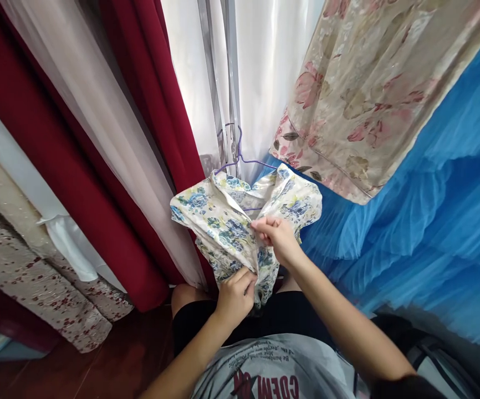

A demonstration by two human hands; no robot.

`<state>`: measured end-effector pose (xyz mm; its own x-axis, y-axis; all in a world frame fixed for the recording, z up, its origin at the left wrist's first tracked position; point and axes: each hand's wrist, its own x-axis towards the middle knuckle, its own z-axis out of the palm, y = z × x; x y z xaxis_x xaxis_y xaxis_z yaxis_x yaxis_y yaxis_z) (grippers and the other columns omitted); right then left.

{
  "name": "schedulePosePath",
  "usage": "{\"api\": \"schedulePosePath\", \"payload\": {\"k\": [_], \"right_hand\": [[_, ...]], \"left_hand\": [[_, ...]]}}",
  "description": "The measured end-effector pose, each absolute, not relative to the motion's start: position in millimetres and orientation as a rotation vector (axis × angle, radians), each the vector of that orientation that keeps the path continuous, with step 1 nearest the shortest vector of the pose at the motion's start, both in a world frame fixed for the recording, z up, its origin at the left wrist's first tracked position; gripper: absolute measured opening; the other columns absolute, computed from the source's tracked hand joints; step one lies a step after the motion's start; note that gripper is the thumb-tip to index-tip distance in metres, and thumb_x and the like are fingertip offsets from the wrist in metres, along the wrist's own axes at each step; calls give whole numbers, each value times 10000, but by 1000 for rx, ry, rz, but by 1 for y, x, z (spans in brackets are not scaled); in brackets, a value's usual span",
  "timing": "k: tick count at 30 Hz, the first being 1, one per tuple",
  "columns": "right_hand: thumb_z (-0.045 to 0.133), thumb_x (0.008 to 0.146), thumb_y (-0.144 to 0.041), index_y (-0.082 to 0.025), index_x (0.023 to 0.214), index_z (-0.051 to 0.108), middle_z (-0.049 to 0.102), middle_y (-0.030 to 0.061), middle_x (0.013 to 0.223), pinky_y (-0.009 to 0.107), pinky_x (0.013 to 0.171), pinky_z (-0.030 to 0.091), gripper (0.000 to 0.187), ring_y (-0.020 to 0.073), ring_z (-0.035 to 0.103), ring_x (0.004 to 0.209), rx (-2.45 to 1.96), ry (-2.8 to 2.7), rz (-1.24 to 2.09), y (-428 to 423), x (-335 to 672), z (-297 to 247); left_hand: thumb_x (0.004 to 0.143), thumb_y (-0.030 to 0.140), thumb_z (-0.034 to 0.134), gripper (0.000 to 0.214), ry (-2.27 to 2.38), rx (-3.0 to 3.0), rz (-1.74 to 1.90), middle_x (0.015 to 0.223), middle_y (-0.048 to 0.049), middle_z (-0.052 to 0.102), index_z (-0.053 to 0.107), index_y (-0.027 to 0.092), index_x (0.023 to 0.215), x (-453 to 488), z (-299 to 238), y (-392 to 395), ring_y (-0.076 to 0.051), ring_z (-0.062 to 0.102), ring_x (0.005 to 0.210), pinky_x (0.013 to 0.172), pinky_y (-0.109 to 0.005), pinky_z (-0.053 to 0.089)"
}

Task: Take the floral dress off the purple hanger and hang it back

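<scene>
A small white shirt with a blue flower print (223,219) hangs on a purple wire hanger (240,155) in front of me. My left hand (235,296) is closed on the shirt's front edge low down. My right hand (276,235) pinches the front opening higher up, near the middle of the shirt. Both hands hold the two front edges close together.
Dark red curtains (140,111) and sheer white curtains (265,66) hang behind the shirt. A pink-flowered beige cloth (368,94) and blue pleated tulle (431,210) are on the right. Patterned fabric (36,277) lies at left over a wooden floor (111,360).
</scene>
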<state>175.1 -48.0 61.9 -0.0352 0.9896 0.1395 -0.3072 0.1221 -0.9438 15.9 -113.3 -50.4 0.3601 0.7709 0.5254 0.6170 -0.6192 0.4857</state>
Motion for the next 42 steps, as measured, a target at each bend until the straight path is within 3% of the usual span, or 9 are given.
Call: {"api": "schedulePosePath", "payload": {"k": [10,13,15,19,21,25,32,38,42], "right_hand": [[757,698,-310,-179,524,570,491,-26,491,248,419,230,287,63,343,415,-823,-1181,1053,10,160,142],[757,726,-350,-191,642,603,508,-38,505,241,426,259,237,78,374,428,-766,-1184,1034,4,161,137],[748,761,-381,-204,695,593,506,-47,496,243,436,272,245,84,379,432,-730,-1208,999,-3,162,132],[727,823,-446,-225,737,558,511,-51,510,254,461,296,291,88,391,445,-707,-1265,912,-16,165,124],[724,834,-475,-233,744,544,486,-61,505,257,469,292,314,89,381,449,-686,-1279,910,-19,166,121],[755,810,-486,-234,720,527,365,-96,471,257,469,230,351,77,295,438,-625,-1253,957,-17,169,113],[751,817,-448,-237,717,495,328,-104,503,262,494,153,346,70,240,444,-606,-1259,920,-2,165,102],[724,768,-439,-227,671,503,326,-99,471,247,479,154,321,74,237,447,-799,-1279,931,8,162,73],[739,740,-428,-201,695,569,343,-99,482,242,465,152,287,71,238,446,-839,-1286,1035,-8,164,51]], "left_hand": [[855,22,525,249,1278,2512,722,1011,-93,710,684,190,948,24,-48,-110,-232,684,838,725,-310,501],[889,148,633,154,1152,2258,944,962,-61,701,695,221,1009,18,-34,-91,-222,674,834,769,-317,509],[900,246,688,261,1091,2084,1232,904,-51,695,685,236,1160,15,-8,-73,-232,665,850,798,-335,509],[1004,353,576,417,966,2016,1736,969,-47,678,566,260,1410,15,68,-32,-190,628,849,825,-327,508],[1038,370,515,330,858,2192,1707,1048,-58,691,621,250,1327,17,103,-14,-178,638,885,816,-310,509],[1029,312,545,169,830,2472,1525,973,-32,700,669,197,1037,17,138,7,-165,651,868,769,-271,488],[1031,267,541,123,926,2669,1468,952,-26,688,640,194,1023,12,140,7,-174,639,885,826,-287,467],[1029,371,559,213,898,2037,2054,950,-39,658,613,165,1028,-18,142,28,-152,641,897,844,-255,496],[960,293,657,137,850,1239,2299,832,2,621,623,165,923,-76,117,58,-115,620,804,800,-195,484]]}}
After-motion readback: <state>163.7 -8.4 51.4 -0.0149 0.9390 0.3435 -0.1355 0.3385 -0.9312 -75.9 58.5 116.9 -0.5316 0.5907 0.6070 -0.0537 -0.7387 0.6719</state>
